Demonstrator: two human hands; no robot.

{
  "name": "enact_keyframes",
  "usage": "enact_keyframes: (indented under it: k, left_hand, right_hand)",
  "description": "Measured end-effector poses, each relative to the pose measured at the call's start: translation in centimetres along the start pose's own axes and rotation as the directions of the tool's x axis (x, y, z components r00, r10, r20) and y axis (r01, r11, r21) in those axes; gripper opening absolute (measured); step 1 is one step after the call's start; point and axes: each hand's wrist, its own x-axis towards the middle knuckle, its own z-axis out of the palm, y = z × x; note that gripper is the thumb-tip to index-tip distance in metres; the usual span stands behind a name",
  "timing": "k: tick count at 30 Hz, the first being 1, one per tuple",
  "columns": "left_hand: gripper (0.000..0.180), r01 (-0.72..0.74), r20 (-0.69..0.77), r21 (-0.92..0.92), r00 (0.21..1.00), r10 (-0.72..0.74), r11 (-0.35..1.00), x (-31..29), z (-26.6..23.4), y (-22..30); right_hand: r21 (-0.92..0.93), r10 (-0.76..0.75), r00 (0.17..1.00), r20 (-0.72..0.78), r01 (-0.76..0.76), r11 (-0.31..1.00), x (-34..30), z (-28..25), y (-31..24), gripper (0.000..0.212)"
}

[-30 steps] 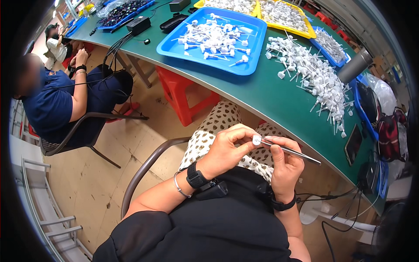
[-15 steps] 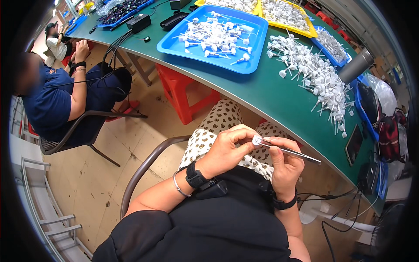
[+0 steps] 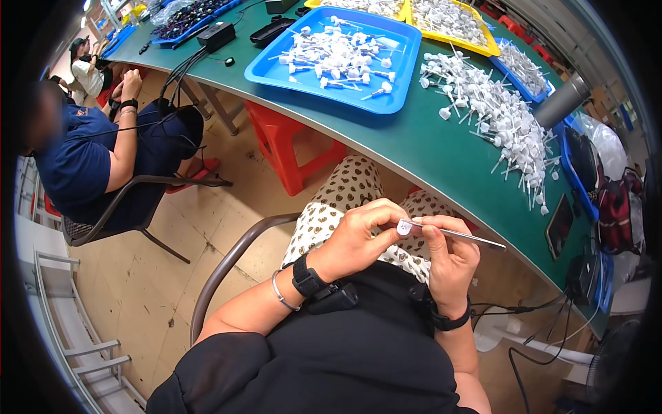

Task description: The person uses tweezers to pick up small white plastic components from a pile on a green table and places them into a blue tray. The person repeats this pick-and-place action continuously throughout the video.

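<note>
My left hand (image 3: 358, 238) pinches a small white part (image 3: 405, 226) between closed fingertips; my right hand (image 3: 452, 259) grips the metal tweezers (image 3: 458, 235), tip touching it, near the green table (image 3: 441, 155).

Both hands raised over lap, L hand (image 3: 355, 238) & R hand (image 3: 452, 259) fingertips pinched together.

You have two hands at work: the left hand (image 3: 358, 238) pinches one small white part (image 3: 404, 228), and the right hand (image 3: 449, 259) holds one metal tweezer (image 3: 458, 235). On the table (image 3: 427, 148) sit one blue tray (image 3: 386, 65), two yellow trays (image 3: 483, 43), and one loose pile of white parts (image 3: 507, 121), too many to count.
</note>
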Motion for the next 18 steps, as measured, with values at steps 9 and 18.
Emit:
enact_keyframes:
  k: [9,18]
  left_hand:
    - [0.013,-0.008,-0.039,0.031,0.999,0.009,1.000,0.02,-0.15,0.06]
    - [0.013,-0.099,-0.065,0.077,0.992,0.104,0.992,0.10,-0.02,-0.48]
  right_hand:
    - [0.182,0.070,0.997,-0.032,-0.063,0.981,0.06,0.27,-0.25,0.015]
    - [0.104,0.036,0.999,-0.030,-0.033,0.994,0.02,0.23,-0.11,0.012]
